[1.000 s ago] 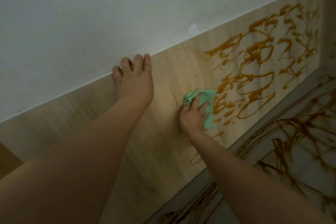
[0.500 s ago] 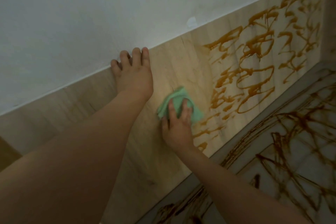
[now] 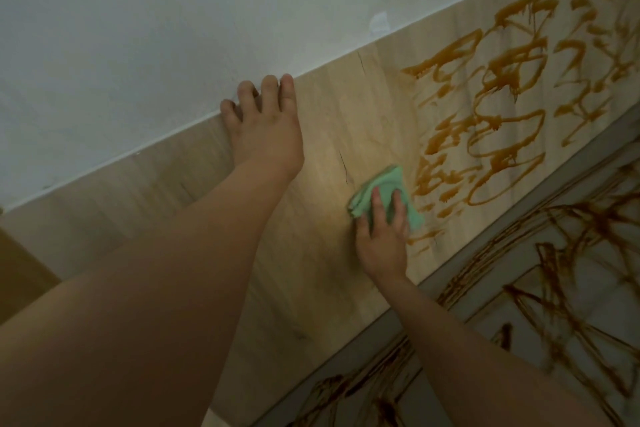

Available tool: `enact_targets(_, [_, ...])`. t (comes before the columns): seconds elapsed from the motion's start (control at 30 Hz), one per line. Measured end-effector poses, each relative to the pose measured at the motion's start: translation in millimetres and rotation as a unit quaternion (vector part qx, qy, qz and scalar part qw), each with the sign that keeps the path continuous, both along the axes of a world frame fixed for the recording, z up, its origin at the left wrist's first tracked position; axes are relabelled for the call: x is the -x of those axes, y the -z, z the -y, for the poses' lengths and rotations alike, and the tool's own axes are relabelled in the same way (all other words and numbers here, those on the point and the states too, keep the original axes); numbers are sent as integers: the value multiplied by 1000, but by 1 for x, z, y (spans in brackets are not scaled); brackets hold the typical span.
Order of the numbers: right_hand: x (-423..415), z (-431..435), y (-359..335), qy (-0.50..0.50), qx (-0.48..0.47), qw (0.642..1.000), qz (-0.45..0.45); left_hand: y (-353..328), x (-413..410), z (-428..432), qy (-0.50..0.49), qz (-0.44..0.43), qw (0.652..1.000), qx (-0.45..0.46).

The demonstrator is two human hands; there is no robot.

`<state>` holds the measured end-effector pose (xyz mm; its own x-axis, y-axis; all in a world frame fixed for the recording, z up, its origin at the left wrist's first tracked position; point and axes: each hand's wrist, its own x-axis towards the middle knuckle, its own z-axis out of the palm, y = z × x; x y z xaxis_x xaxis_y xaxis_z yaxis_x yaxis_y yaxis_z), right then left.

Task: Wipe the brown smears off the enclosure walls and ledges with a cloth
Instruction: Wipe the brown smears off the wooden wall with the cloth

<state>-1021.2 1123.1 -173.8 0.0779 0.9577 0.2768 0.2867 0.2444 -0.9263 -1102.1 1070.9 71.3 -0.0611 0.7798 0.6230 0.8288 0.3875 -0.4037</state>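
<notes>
Pale wood panel [image 3: 329, 128], brown smears [image 3: 500, 78] at right, white wall [image 3: 166, 28] above

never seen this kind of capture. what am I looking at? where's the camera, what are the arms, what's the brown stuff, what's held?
There is no machine here. A person works with two bare hands, and the one view comes from a wide-angle camera worn on the head, looking forward and down, so both arms reach in from the bottom.

The left hand lies flat against a light wooden wall panel, with its fingertips at the panel's top edge. The right hand presses a green cloth against the same panel with its fingers laid over it.

Right of the cloth, brown smears cover the wood. More smears cover the enclosure floor below. A plain white wall stands behind the panel.
</notes>
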Motion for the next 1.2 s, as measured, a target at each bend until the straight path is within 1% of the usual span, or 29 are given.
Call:
enact_targets(0.03, [-4, -7, 6, 12, 43, 999, -24, 0, 1, 0, 0, -1, 1000, -2])
enact_targets(0.07, [-7, -12, 11, 22, 118, 991, -65, 0, 2, 0, 2, -1, 1000, -4])
enact_targets(0.1, [-8, -19, 20, 32, 205, 972, -112, 0, 2, 0, 4, -1, 1000, -5])
enact_targets(0.17, [-9, -25, 35, 28, 367, 907, -207, 0, 2, 0, 6, 0, 1000, -3])
enact_targets(0.2, [-9, -27, 41, 16, 415, 874, -253, 0, 2, -1, 6, 1, 1000, -4])
enact_targets(0.23, [-8, -28, 45, -1, 440, 845, -303, 1, 2, -1, 6, 2, 1000, -6])
enact_targets(0.27, [-10, -27, 43, -13, 452, 825, -339, 1, 2, -1, 5, 3, 1000, -7])
enact_targets(0.3, [-12, -26, 43, -23, 454, 815, -361, 2, 1, -1, 6, 4, 1000, -7])
enact_targets(0.37, [-16, -20, 36, -38, 459, 812, -359, 2, 2, -1, 7, 2, 1000, -7])
enact_targets(0.4, [-18, -14, 28, -44, 475, 797, -371, 2, 2, -1, 6, 0, 1000, -8])
enact_targets(0.47, [-15, -9, 10, -55, 502, 751, -426, 1, 2, -3, 3, 0, 1000, -11])
enact_targets(0.5, [-13, -8, -4, -56, 496, 742, -447, 2, 1, -4, 0, 4, 1000, -11])
enact_targets(0.6, [-6, -11, -68, -96, 427, 764, -474, 4, -2, -7, -8, 8, 1000, -13])
enact_targets(0.63, [-7, -7, -93, -115, 384, 782, -478, 4, -2, -7, -8, 6, 1000, -15])
enact_targets(0.67, [-4, -9, -110, -121, 343, 808, -463, 3, -1, -7, -7, 5, 1000, -17])
enact_targets(0.7, [2, -11, -120, -106, 305, 844, -429, 2, 0, -7, -5, 4, 1000, -19])
enact_targets(0.77, [7, -6, -117, -50, 223, 927, -298, 0, 0, -6, -4, 4, 1000, -17])
enact_targets(0.8, [8, -1, -105, -28, 191, 946, -260, -2, 0, -5, -3, 4, 1000, -15])
enact_targets(0.83, [9, 2, -88, -12, 183, 951, -250, -1, 0, -5, 0, 6, 1000, -15])
enact_targets(0.87, [10, 2, -61, 3, 203, 944, -260, -2, -1, -5, 3, 5, 1000, -19])
enact_targets(0.9, [11, -1, -38, 15, 261, 922, -287, -1, -1, -6, 6, 3, 1000, -22])
enact_targets(0.93, [8, -5, -16, 30, 340, 886, -314, -1, 0, -6, 6, 2, 1000, -25])
enact_targets(0.97, [4, -10, 2, 29, 397, 857, -326, -1, 0, -6, 6, 2, 1000, -26])
enact_targets(1.0, [0, -18, 18, 23, 431, 840, -329, -1, 1, -6, 7, 2, 1000, -26])
enact_targets(1.03, [-5, -25, 26, 16, 442, 834, -330, -1, 1, -7, 7, 3, 1000, -26])
enact_targets(1.07, [-12, -31, 26, 17, 437, 840, -323, -2, 1, -8, 7, 2, 1000, -28])
enact_targets(1.13, [-32, -42, 16, 37, 380, 878, -287, -1, 0, -8, 5, 5, 1000, -27])
enact_targets(1.17, [-44, -54, 12, 41, 353, 893, -276, -1, 0, -8, 4, 8, 1000, -26])
enact_targets(1.2, [-53, -63, 11, 52, 335, 899, -277, 0, -1, -8, 3, 9, 1000, -28])
